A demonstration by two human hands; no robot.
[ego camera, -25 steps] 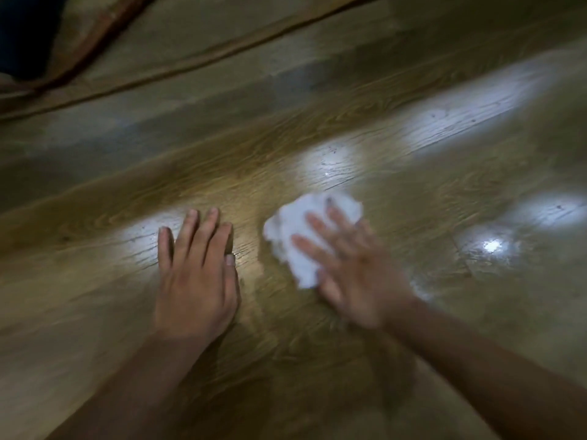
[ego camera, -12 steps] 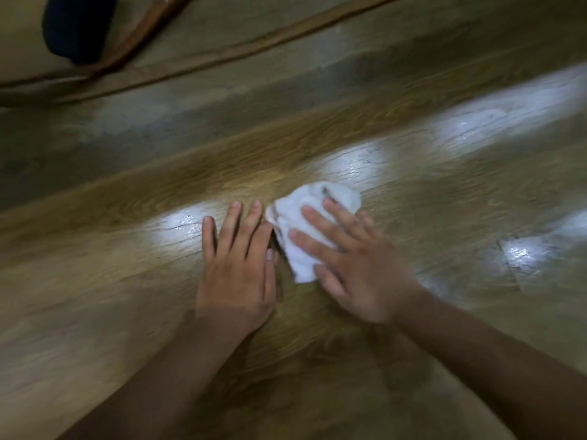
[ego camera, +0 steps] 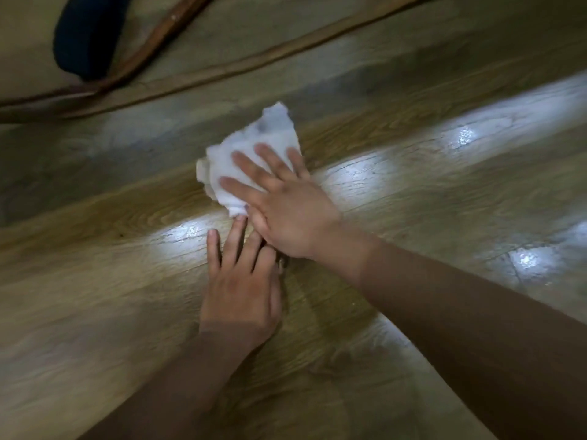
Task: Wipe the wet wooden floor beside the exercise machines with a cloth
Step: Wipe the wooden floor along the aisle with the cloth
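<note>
Item one, the wooden floor (ego camera: 95, 281): we record brown grained boards running across the whole view, with seams showing between them. Item two, a long brown strip (ego camera: 254, 60) lying slantwise across the far part of the floor, and a thinner reddish curved bar (ego camera: 152, 39) meeting it toward the far left; we cannot tell what either belongs to. Item three, a dark blue rounded pad (ego camera: 85, 36) at the far left, just beside the curved bar. Item four, the right hand (ego camera: 286, 211): we find it palm down, fingers straight and spread apart, pressing flat on the cloth, with the bare forearm reaching in from the lower right. Item five, the left hand (ego camera: 241, 290): palm down on the bare boards, fingers straight and close together, holding nothing, its fingertips just beside the right hand's thumb and the near corner of the cloth. Item six, the cloth (ego camera: 251, 147): white, crumpled, lying on the floor in the middle of the view under the right hand's fingers, its far edge sticking out beyond them toward the brown strip. Item seven, bright shiny patches (ego camera: 359, 176) on the boards, one beside each hand and others farther right.
</note>
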